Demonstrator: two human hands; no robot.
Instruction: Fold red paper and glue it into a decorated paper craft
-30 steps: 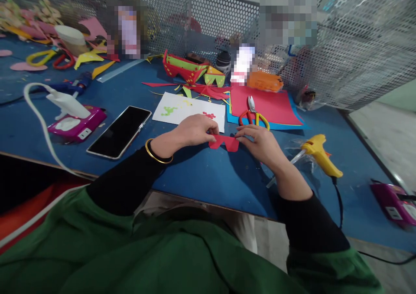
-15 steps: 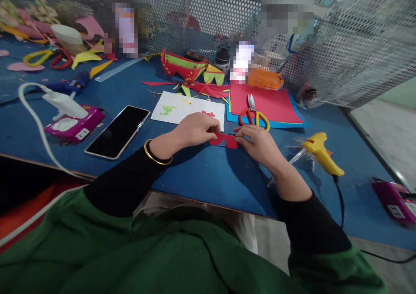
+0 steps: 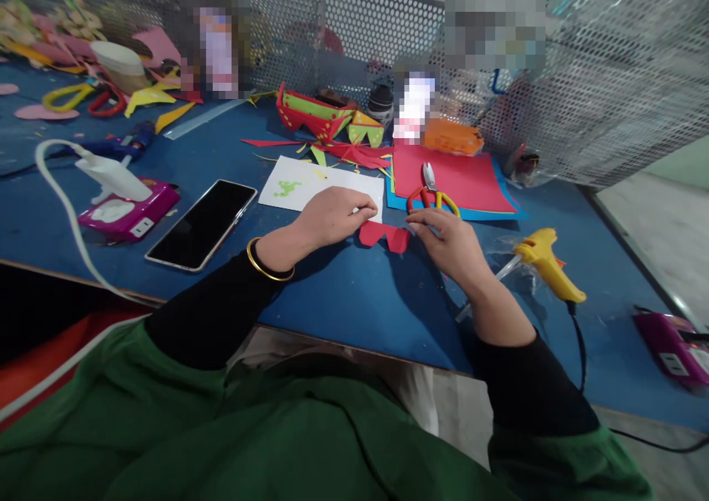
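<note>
A red paper cutout shaped like glasses (image 3: 386,236) lies on the blue table between my hands. My left hand (image 3: 332,216), a gold bangle at its wrist, is closed in a pinch just above the cutout, over the edge of a white sheet (image 3: 299,178). Green and yellow bits of paper rest on that sheet. To the right of the cutout, my right hand (image 3: 448,236) has its thumb and forefinger pressed together. Whatever either pinch holds is too small or hidden to make out.
Scissors (image 3: 430,179) lie on red and blue sheets (image 3: 465,172) behind my right hand. A yellow glue gun (image 3: 548,263) is at the right, a phone (image 3: 202,224) at the left beside a purple power strip (image 3: 138,209). Red-green paper glasses (image 3: 315,117) stand at the back.
Both hands have let go of the red glasses cutout, which now lies flatter and fully visible. My left hand has shifted slightly up, covering the red bits on the sheet; my right has moved slightly right.
</note>
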